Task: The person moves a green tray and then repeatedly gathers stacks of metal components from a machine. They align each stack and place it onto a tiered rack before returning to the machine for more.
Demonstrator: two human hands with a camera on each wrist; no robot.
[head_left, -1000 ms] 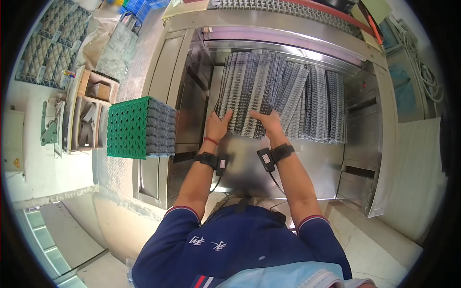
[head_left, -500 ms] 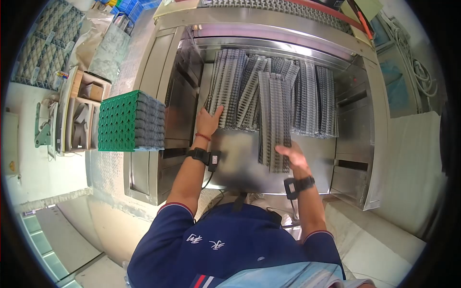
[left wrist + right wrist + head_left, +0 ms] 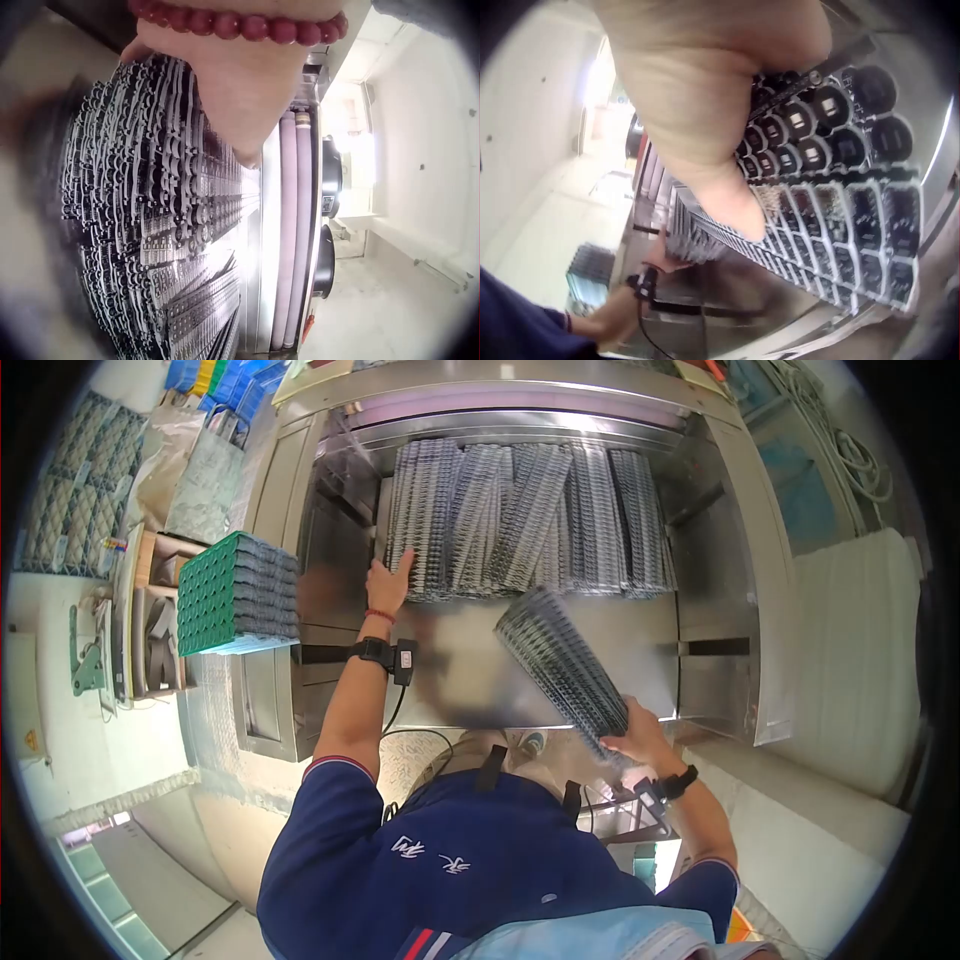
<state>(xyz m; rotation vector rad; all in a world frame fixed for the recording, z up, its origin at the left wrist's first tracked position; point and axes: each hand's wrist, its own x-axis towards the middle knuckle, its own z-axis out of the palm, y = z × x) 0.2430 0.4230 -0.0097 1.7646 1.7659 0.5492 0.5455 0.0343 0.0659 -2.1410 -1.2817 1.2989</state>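
Close to the body on the right, my right hand [image 3: 645, 735] grips one end of a bundle of long grey strips [image 3: 560, 660], thumb across its top. The bundle tilts, its far end pointing up and left. In the right wrist view the strips [image 3: 832, 247] carry rows of round dark cells that look like small circuit boards. My left hand [image 3: 388, 585] rests at the front left corner of the row of similar strips [image 3: 520, 515] in the metal bay. Its thumb [image 3: 244, 142] lies along their top; its other fingers are mostly hidden.
The metal bay [image 3: 470, 650] has steel side walls and slotted openings. Outside its left wall stands a stack of green-and-grey trays [image 3: 240, 595]. Wooden shelves [image 3: 160, 600] stand farther left, and pinkish rollers [image 3: 292, 232] run behind the strips. A cable [image 3: 395, 705] hangs from the left wrist.
My right hand has drawn a bundle of strips out of the row, towards the body and right, and tilted it. My left hand has stayed by the row's left end. The camera view has shifted.
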